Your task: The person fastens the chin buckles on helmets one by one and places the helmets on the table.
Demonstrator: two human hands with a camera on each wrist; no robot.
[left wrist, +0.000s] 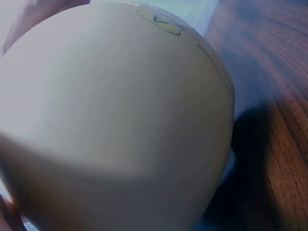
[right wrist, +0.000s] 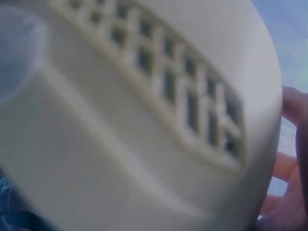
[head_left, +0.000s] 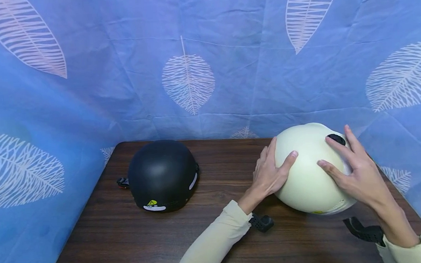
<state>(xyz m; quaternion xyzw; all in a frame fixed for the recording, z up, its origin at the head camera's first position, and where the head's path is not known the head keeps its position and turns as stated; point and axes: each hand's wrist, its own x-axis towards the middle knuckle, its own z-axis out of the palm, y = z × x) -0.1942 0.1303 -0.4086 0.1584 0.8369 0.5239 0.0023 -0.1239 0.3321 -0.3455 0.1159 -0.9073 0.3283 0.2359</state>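
A cream helmet (head_left: 305, 170) is held between both hands at the right of the table, with a small black oval part (head_left: 336, 139) near its upper right. My left hand (head_left: 271, 172) grips its left side, thumb laid over the shell. On the right side my right hand (head_left: 355, 169) holds it, fingers spread, with the index finger by the black part. Close up, the shell (left wrist: 134, 110) fills the left wrist view, a yellow sticker (left wrist: 159, 21) near its top. A slotted vent grille (right wrist: 168, 82) shows in the right wrist view. Whether the helmet touches the table cannot be told.
A black helmet (head_left: 162, 173) with a yellow and white sticker sits on the left of the dark wooden table (head_left: 131, 247). Its black buckle (head_left: 123, 183) sticks out leftward. Behind the table hangs a blue cloth (head_left: 229, 86) with white leaf prints.
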